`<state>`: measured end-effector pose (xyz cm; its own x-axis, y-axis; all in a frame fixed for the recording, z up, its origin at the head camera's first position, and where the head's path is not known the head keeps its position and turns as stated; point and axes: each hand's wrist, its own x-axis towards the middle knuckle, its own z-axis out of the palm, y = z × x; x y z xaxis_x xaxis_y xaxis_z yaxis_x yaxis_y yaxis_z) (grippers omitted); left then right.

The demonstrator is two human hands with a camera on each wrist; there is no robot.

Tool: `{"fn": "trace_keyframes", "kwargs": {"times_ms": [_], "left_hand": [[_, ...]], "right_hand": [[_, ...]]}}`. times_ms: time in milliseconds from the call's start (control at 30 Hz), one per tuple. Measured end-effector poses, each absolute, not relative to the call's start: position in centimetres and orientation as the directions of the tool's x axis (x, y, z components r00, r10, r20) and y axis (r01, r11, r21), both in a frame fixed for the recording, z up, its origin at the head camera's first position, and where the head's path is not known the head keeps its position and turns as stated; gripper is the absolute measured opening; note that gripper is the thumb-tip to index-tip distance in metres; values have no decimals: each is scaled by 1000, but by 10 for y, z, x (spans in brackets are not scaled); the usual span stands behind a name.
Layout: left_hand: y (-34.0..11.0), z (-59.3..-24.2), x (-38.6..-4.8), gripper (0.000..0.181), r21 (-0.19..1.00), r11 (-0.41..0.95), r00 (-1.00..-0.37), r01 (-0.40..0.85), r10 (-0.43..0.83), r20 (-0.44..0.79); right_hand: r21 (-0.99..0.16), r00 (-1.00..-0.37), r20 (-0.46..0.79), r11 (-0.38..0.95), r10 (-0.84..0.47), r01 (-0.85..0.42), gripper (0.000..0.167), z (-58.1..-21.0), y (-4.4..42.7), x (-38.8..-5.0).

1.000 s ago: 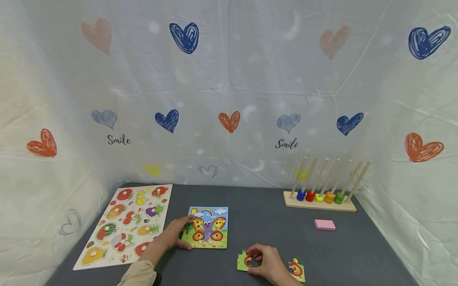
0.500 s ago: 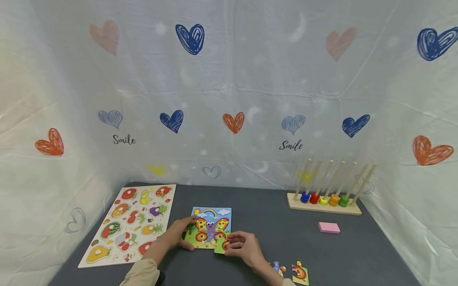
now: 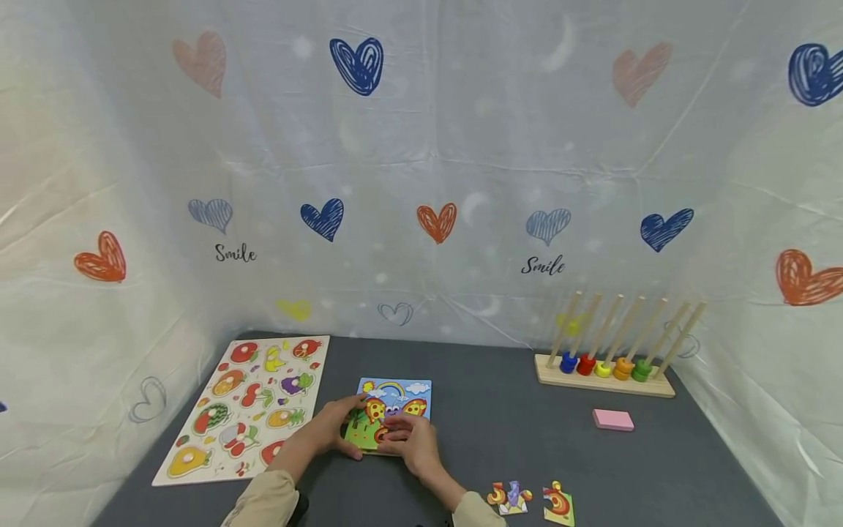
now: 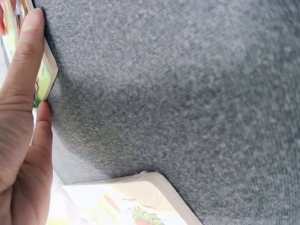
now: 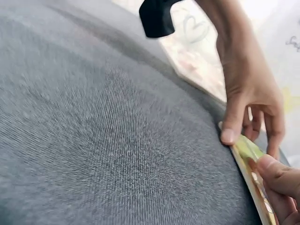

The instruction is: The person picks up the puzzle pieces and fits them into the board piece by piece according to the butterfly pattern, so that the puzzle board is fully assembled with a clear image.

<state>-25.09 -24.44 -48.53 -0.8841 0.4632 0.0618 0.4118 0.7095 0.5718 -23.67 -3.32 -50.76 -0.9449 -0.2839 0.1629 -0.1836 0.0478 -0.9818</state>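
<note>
My left hand (image 3: 329, 428) holds the left side of a square butterfly puzzle board (image 3: 421, 389), thumb at the near corner and fingers at the left edge. Over the board's lower left part, my right hand (image 3: 416, 443) has a green puzzle piece (image 3: 364, 436) with a red swirl under its fingers and thumb; it lies on or against the board, and its exact seating is hidden. In the right wrist view, the right thumb (image 5: 271, 164) presses at the board's near side, opposite the left hand (image 5: 251, 79). Loose on the table lie a purple-bodied puzzle piece (image 3: 515, 499) and a red-swirl piece (image 3: 558, 505).
A large fruit peg board (image 3: 217, 446) lies on the left. At the back right stands a wooden peg rack (image 3: 609, 379) with coloured rings. A pink block (image 3: 613, 420) sits in front of it on the dark grey table (image 3: 481, 432). A white printed curtain (image 3: 369, 271) surrounds the table.
My right hand picked up the green piece from the near right and carried it left onto the board, first over its lower right, then its lower left. My left hand stayed on the board.
</note>
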Motion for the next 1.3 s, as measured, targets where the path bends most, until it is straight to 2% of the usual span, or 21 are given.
{"fn": "trace_keyframes", "kwargs": {"times_ms": [200, 367, 533, 833, 1033, 1300], "left_hand": [[-246, -486, -252, 97, 559, 712, -881, 423, 468, 71], [-246, -487, -252, 96, 547, 718, -883, 431, 461, 91], [-245, -487, -251, 96, 541, 722, -885, 431, 456, 97], [-246, -484, -250, 97, 559, 714, -885, 421, 457, 84], [-245, -485, -250, 95, 532, 714, -874, 455, 472, 113], [-245, -487, -252, 96, 551, 718, -884, 425, 459, 84]], "right_hand": [[-953, -937, 233, 133, -259, -273, 33, -507, -51, -240], [-895, -917, 298, 257, -265, -365, 33, -506, -62, -241], [-851, -916, 302, 359, -264, -383, 36, -503, -65, -242], [-910, -939, 231, 285, -254, -301, 39, -500, -64, -242], [-929, -917, 265, 177, -297, -325, 29, -506, -69, -243], [-934, -900, 262, 144, -349, -328, 28, -511, -69, -249]]}}
